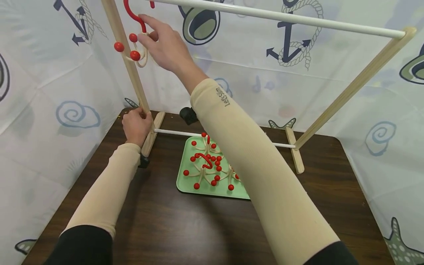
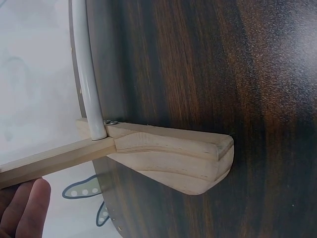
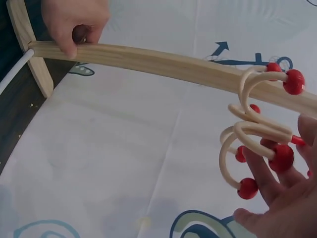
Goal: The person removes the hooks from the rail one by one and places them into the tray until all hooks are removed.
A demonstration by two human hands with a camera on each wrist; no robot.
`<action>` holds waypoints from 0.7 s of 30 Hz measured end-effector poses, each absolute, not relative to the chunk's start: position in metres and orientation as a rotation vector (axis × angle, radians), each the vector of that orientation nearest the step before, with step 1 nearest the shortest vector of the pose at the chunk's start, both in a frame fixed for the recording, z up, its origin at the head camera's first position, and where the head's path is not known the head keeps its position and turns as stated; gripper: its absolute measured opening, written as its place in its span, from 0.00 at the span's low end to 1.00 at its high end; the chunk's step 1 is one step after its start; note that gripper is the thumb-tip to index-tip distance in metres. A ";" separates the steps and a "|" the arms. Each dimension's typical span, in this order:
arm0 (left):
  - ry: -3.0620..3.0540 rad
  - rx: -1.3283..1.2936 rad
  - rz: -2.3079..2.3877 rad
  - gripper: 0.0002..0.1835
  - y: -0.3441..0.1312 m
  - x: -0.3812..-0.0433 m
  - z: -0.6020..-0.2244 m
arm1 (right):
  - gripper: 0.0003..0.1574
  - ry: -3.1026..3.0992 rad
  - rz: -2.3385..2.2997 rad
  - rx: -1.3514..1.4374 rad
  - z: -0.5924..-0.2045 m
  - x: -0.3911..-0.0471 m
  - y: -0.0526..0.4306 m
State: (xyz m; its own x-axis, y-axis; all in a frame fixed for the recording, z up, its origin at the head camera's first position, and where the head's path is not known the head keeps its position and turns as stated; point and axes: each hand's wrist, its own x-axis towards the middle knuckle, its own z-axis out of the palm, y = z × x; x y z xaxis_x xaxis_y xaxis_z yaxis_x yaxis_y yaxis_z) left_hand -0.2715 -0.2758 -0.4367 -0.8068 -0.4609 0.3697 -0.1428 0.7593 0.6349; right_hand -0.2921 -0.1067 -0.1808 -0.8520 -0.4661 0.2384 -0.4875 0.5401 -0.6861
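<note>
At the upper left of the head view, my right hand point(image 1: 169, 46) is at the stem of a hanging piece: a red hook point(image 1: 135, 15) above curved pale arms point(image 3: 257, 129) tipped with red balls point(image 3: 283, 157). Thumb and index finger lie about the stem, seemingly pinching it. The hook's top is cut off by the frame edge, near the upper white rod point(image 1: 281, 16). Low on the left, my left hand point(image 1: 136, 127) grips the wooden post point(image 3: 148, 62) just above its foot. Only its fingertips show in the left wrist view, against the post.
On the dark table point(image 1: 159, 224), a green tray point(image 1: 182, 184) bears several similar hook pieces point(image 1: 202, 169), partly behind my right forearm. A lower white rod point(image 1: 175, 132) runs behind it. The right post point(image 1: 351, 88) stands on a wooden foot point(image 1: 294, 154). Patterned cloth point(image 1: 232, 66) hangs behind.
</note>
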 end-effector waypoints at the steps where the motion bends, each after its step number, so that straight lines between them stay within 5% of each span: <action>1: -2.435 0.455 -0.823 0.15 -0.276 -0.272 -0.437 | 0.35 -2.728 1.226 0.827 -0.179 -0.291 -0.108; 21: -2.420 0.440 -0.822 0.16 -0.278 -0.273 -0.442 | 0.21 -2.462 1.127 0.621 -0.145 -0.294 -0.074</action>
State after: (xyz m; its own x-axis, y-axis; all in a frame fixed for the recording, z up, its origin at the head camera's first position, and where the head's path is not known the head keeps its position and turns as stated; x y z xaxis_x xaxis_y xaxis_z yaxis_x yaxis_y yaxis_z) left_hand -0.2729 -0.2781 -0.4420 -0.8000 -0.4588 0.3866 -0.1282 0.7602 0.6369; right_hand -0.2940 -0.0745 -0.1453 -0.8381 -0.2388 0.4904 -0.5273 0.5852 -0.6161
